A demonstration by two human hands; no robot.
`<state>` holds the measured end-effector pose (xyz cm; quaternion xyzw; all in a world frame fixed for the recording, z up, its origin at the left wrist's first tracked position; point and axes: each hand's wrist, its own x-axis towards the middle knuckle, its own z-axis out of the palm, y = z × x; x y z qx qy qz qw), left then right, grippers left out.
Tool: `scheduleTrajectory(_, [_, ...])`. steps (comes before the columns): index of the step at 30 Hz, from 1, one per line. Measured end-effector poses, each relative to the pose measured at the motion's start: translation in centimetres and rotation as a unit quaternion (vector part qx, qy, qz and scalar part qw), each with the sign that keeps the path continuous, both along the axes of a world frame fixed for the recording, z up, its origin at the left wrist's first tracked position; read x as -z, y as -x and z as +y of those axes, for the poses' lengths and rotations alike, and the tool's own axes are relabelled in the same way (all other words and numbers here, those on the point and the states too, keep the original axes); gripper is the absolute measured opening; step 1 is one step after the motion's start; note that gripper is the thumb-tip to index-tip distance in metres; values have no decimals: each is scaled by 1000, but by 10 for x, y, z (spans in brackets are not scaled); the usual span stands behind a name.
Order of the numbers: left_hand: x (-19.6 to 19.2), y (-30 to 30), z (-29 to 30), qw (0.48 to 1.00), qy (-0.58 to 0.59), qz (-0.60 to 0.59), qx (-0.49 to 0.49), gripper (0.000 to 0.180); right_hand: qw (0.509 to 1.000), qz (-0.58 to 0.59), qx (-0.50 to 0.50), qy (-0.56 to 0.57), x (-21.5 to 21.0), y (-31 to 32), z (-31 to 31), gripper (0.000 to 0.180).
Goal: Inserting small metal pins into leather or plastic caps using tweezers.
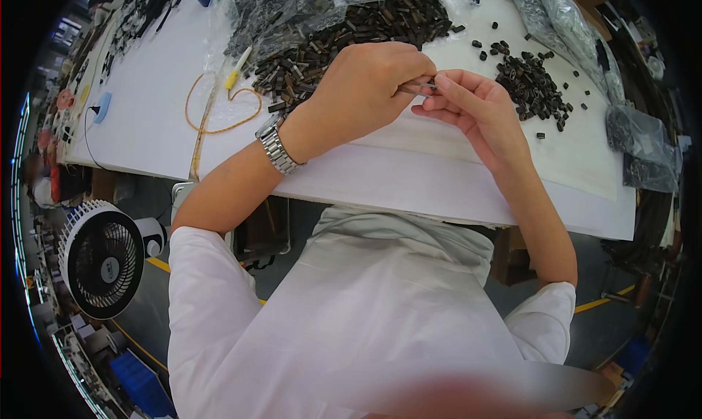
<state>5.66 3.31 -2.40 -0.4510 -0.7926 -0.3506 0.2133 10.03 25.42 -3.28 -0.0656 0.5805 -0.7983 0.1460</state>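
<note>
My left hand [365, 86], with a steel-band watch [274, 145] on its wrist, is closed around a thin metal tool [415, 89] that looks like tweezers. The tip of this tool meets the fingertips of my right hand [479, 104]. Thumb and forefinger of the right hand pinch something small and dark, mostly hidden by the fingers. Beyond my left hand spreads a big pile of small dark flat pieces [395, 20], partly under clear plastic film [274, 13]. To the right of my right hand lies a smaller heap of short dark ring-like pieces [534, 82].
A yellow-and-white handled tool [238, 68] with a yellow cord [197, 126] rests left on the white table [146, 126]. Plastic bags [640, 141] line the right edge. A black-and-white fan [102, 258] stands left below the table. A blue object [102, 108] sits at the left.
</note>
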Motion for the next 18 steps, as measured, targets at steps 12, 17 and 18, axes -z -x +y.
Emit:
scheduleTrajectory(12, [-23, 5, -8, 934, -45, -341, 101, 15, 996, 62, -5, -66, -26, -8, 5, 18])
scheduleTrajectory(17, [-32, 2, -9, 888, -51, -436, 137, 15, 984, 109, -11, -138, -38, -17, 2, 13])
scheduleTrajectory(18, [-31, 2, -9, 872, -51, -465, 144, 14, 979, 121, 2, -164, -38, -20, 1, 11])
